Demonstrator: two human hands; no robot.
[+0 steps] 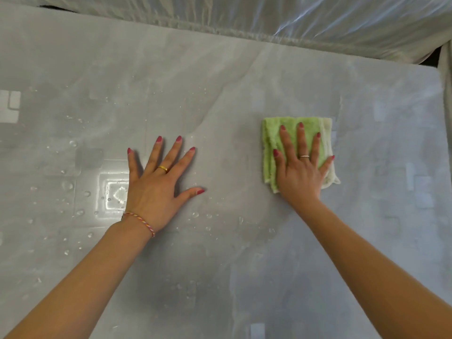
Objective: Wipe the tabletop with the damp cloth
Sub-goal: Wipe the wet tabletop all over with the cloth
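Observation:
A folded green and white cloth (270,145) lies flat on the grey glossy tabletop (220,94), right of centre. My right hand (299,167) presses flat on top of the cloth with its fingers spread, covering most of it. My left hand (159,182) rests palm down on the bare tabletop to the left of the cloth, fingers spread, holding nothing. Water droplets (73,192) dot the surface around and left of my left hand.
Clear plastic sheeting (318,18) is bunched along the table's far edge. The table's right edge (442,99) runs close to the cloth's side, with a dark gap beyond the far right corner. A bright light reflection (113,194) shows beside my left wrist.

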